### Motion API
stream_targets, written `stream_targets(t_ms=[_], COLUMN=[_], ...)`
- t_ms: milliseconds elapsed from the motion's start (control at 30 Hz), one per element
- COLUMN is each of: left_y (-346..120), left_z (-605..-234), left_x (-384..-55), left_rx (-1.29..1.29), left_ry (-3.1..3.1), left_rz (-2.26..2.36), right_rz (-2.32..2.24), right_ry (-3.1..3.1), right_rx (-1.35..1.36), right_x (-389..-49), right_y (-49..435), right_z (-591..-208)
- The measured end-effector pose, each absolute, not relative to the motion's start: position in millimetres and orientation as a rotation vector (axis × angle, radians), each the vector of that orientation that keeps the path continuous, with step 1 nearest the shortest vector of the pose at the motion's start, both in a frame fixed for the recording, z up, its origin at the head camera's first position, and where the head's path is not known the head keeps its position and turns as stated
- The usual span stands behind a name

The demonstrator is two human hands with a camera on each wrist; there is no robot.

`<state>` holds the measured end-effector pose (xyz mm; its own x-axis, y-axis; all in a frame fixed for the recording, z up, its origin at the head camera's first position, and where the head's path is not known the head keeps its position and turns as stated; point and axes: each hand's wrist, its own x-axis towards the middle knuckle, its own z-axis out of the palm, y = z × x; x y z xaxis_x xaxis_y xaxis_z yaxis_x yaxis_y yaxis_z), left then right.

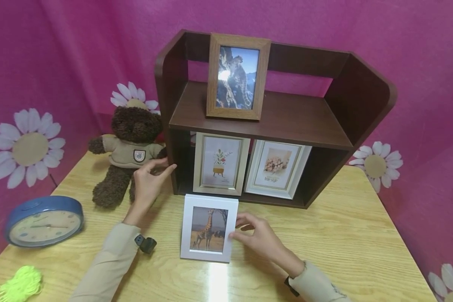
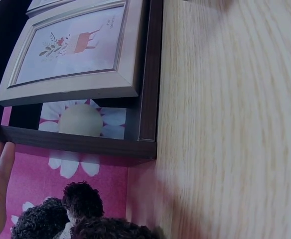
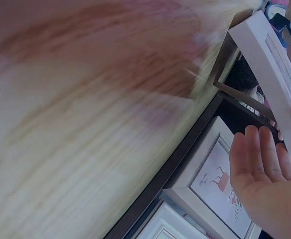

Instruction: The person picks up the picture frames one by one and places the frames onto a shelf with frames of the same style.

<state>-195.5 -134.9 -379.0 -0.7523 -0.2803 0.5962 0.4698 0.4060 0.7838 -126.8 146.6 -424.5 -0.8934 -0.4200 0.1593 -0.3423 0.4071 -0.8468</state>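
My left hand (image 1: pixel 148 180) is at the front edge of the dark brown shelf's left side panel (image 1: pixel 172 167); in the left wrist view its thumb and fingers pinch that panel from both sides. A white picture frame (image 1: pixel 186 228) with a giraffe photo stands tilted back on the table before the shelf. Beside its right edge is my right hand (image 1: pixel 262 237), thumb touching the edge. The right wrist view shows the right fingers (image 3: pixel 255 149) nearly straight behind the frame, near its brown back stand (image 3: pixel 247 102).
Two pale frames, one with a potted plant (image 1: pixel 198 167) and one with flowers (image 1: pixel 251 176), stand on the lower shelf. A wooden frame (image 1: pixel 232 114) is on top. To the left are a teddy bear (image 1: pixel 111 184), a blue clock (image 1: pixel 45 226) and yellow-green yarn (image 1: pixel 20 285).
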Motion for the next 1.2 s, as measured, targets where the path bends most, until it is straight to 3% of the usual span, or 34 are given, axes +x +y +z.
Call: stream_targets(t_ms=[433,1200], left_y=[-136.0,-134.9], left_z=[-380.1,-382.2], left_x=[-195.0,-196.0], left_rx=[-0.176,-0.193], left_ry=[-1.964,-1.947], left_rz=[-1.427,-1.382], right_rz=[-1.536,-1.766], right_ry=[2.479,2.436], right_rx=[-0.645,-0.319], right_x=[-122.4,-109.2], right_y=[140.4,133.9], right_z=[-431.7,-430.8])
